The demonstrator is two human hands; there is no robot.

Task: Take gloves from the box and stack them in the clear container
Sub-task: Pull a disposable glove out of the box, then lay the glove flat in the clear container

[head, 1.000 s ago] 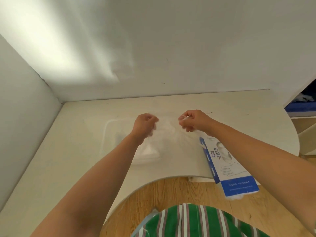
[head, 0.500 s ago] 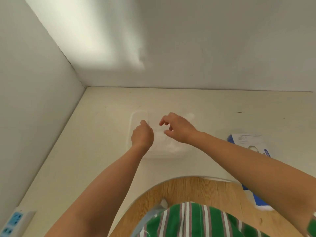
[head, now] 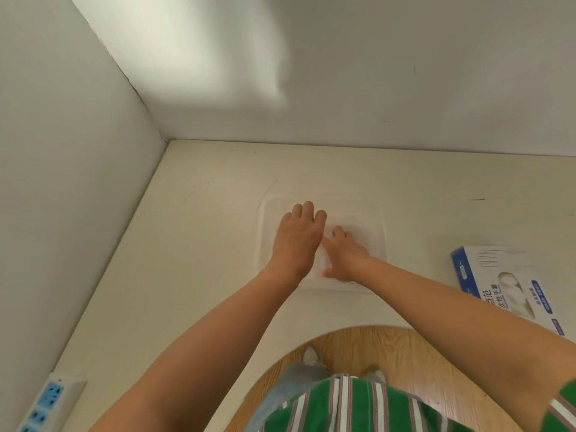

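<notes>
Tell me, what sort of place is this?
Probably a home or small-office nook: a cream desk set into a corner of white walls, wood floor beneath, and a power strip by the left wall.

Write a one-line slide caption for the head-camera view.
Left hand and right hand lie flat in the clear container, glove box beside it on the table.

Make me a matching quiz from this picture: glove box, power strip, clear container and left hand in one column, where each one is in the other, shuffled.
1 glove box
2 power strip
3 clear container
4 left hand

a centre, beneath the right hand
b far right, lying flat
c low left corner of the view
d fingers straight, flat over the container

Pairs: 1-b, 2-c, 3-a, 4-d.
</notes>
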